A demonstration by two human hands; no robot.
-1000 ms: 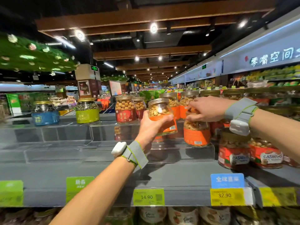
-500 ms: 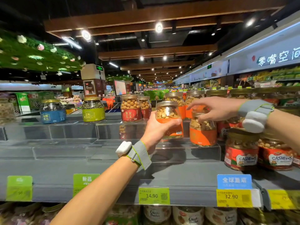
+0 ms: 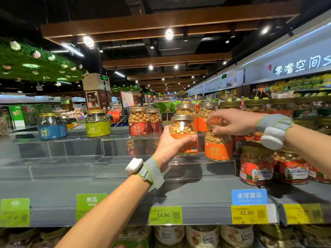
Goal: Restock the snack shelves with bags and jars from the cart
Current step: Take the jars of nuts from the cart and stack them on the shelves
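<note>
two upright orange-labelled peanut jars [image 3: 184,135] side by side above the shelf [image 3: 197,194].

The jar in the left hand [image 3: 184,136] has an orange label and a gold lid. The jar beside it [image 3: 218,146] is orange too. Other jars carry a red label [image 3: 140,125], a green label [image 3: 98,124] and a blue label [image 3: 52,126]. The shelf [image 3: 114,196] is grey, and its price tags [image 3: 165,215] are yellow-green.

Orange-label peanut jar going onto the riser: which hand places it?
Left. The left hand already grips the orange-label jar just above the clear riser; the right hand is busy on the neighbouring jar's lid.
</note>
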